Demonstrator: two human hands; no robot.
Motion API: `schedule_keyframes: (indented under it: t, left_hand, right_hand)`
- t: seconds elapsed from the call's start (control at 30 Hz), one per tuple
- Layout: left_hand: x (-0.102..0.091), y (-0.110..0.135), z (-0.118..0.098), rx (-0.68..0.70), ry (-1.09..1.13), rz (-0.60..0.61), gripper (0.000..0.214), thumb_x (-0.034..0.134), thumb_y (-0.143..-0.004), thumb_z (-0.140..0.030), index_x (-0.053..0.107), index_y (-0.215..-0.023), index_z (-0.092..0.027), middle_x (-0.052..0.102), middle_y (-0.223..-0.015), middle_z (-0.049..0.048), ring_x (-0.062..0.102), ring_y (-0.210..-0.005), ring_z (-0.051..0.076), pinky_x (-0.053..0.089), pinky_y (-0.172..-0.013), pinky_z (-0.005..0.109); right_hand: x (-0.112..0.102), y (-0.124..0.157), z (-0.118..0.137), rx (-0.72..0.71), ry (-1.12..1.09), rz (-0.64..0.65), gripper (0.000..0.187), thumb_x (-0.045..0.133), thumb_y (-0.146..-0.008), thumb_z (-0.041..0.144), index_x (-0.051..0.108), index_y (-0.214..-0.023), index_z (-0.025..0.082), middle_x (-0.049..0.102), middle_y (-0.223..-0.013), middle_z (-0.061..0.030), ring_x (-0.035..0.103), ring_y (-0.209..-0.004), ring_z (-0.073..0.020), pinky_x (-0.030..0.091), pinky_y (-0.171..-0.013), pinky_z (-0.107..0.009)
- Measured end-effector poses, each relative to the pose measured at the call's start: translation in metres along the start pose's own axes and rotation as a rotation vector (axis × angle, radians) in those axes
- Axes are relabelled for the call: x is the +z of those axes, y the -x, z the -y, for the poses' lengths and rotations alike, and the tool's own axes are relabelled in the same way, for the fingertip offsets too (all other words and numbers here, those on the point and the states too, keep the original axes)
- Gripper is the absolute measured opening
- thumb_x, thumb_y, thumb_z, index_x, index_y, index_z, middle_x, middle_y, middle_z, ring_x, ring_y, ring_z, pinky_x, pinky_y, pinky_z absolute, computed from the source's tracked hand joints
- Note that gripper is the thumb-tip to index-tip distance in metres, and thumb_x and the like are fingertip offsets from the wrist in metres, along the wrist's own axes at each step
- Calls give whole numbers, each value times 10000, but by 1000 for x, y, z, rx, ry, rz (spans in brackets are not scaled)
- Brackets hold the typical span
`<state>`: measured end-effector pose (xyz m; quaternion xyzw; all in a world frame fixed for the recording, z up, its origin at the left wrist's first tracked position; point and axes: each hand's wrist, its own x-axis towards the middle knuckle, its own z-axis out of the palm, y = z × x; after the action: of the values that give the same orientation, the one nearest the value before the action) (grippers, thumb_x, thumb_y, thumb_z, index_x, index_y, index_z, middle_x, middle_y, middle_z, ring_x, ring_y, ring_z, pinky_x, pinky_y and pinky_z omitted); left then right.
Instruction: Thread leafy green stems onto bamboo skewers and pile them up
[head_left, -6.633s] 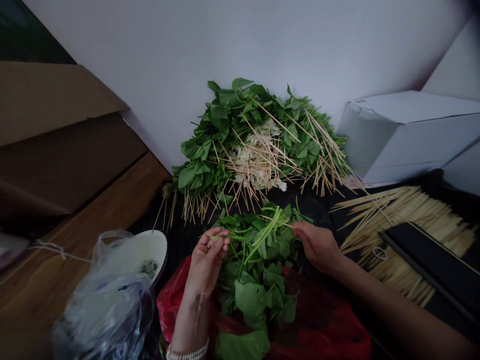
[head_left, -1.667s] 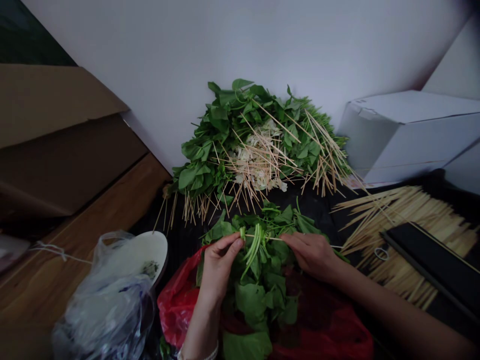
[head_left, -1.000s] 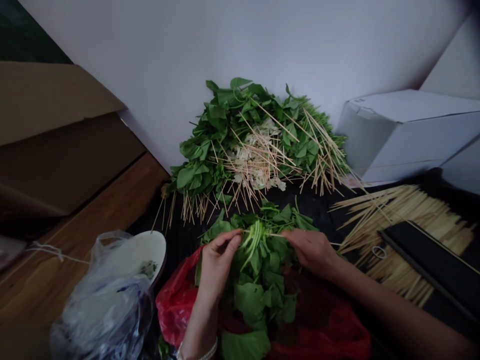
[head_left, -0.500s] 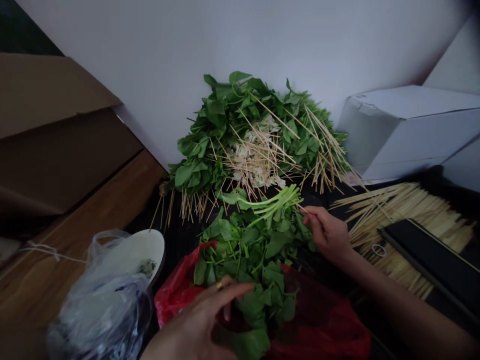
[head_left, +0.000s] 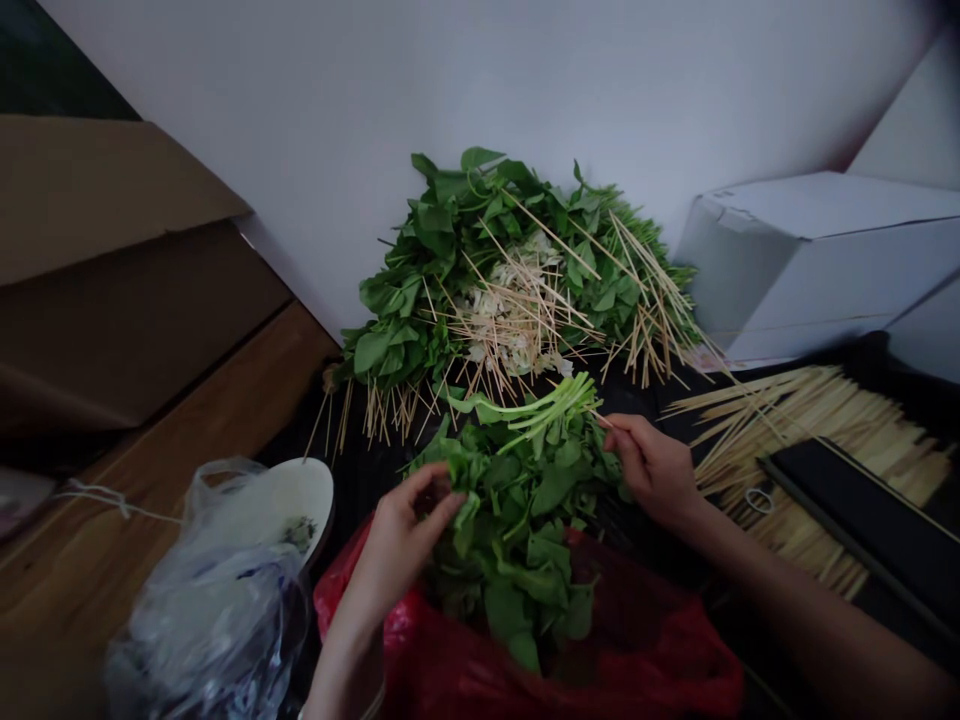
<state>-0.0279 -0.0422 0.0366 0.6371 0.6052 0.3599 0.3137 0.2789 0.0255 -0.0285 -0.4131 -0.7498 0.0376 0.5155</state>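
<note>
My left hand (head_left: 405,530) pinches some green leaves out of the loose heap of leaves (head_left: 517,520) that fills a red plastic bag (head_left: 600,650). My right hand (head_left: 652,465) is closed on the end of a thin wooden skewer with green stems threaded on it (head_left: 536,405), held just above the heap. Behind them a big pile of finished leaf skewers (head_left: 510,280) leans against the white wall.
Bare bamboo skewers (head_left: 795,420) lie at the right beside a black flat tray (head_left: 870,520). A white box (head_left: 817,260) stands at the back right. A white bowl (head_left: 300,500) and a clear plastic bag (head_left: 210,610) sit left, with cardboard (head_left: 112,280) beyond.
My left hand let go of the skewer, dropped low, then came back up and took hold of leaves in the heap. My right hand lifted the loaded skewer up and to the right.
</note>
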Motion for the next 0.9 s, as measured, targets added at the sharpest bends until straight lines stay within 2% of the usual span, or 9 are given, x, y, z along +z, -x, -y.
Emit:
schedule_keyframes:
  t: [0.1,0.17,0.2,0.27,0.33,0.4,0.6,0.77,0.9]
  left_hand:
    - [8,-10,12,20,-30,-163,532,676,-835,-342,538,-1338,-236,648,-1225,104,674,-1005,230,539,-851,356]
    - [14,-8,16,63,-115,-240,481,665,-845,-333,569,-1304,-227,644,-1224,116,678,-993,235,546,-832,362]
    - [17,-7,17,89,-163,-235,374,653,-856,-326,631,-1213,-218,674,-1143,105,685,-946,232,547,-805,354]
    - [24,-3,17,139,-236,-147,157,624,-881,-297,712,-979,-212,717,-947,69,690,-849,222,535,-766,337]
    - [32,-1,16,174,-279,-42,130,604,-897,-246,725,-863,-215,731,-851,47,690,-823,219,520,-771,333]
    - [43,-3,15,197,-302,-11,141,595,-907,-201,735,-898,-211,745,-868,47,687,-851,223,510,-809,345]
    - [70,-14,11,232,-470,-26,183,588,-911,-151,758,-968,-189,737,-952,87,636,-946,261,492,-900,412]
    - [74,-12,5,138,-667,15,346,635,-769,-14,758,-1042,-186,701,-1010,123,596,-1012,300,485,-928,446]
    - [71,-11,5,90,-704,21,236,647,-751,-33,746,-902,-184,675,-955,113,583,-988,295,467,-932,446]
  right_hand:
    - [1,0,-1,9,-4,-8,180,435,-980,180,580,-1083,212,633,-723,23,610,-584,-108,470,-568,-212]
    - [2,0,-1,11,-8,-9,184,433,-980,182,581,-1085,212,634,-723,21,611,-585,-111,471,-565,-214]
    - [2,0,-1,10,-10,-8,186,431,-980,179,581,-1086,212,634,-724,21,611,-586,-111,470,-564,-214]
    - [1,0,-1,5,-12,-6,189,431,-978,170,581,-1087,209,634,-729,19,614,-594,-111,471,-570,-213]
    - [1,1,-1,2,-12,-2,189,433,-977,165,581,-1087,206,633,-735,17,617,-604,-112,472,-578,-212]
    - [1,1,-1,1,-12,6,187,432,-977,164,582,-1082,205,628,-730,19,615,-600,-110,469,-575,-210]
    - [3,0,-1,-13,-2,12,183,433,-978,166,581,-1078,202,627,-724,20,619,-600,-110,467,-570,-205]
    - [4,1,-1,-35,10,21,192,420,-979,171,577,-1086,199,641,-735,9,638,-624,-119,481,-591,-214]
    - [4,2,0,-30,7,32,194,412,-981,184,579,-1078,201,645,-732,7,633,-610,-121,478,-575,-219]
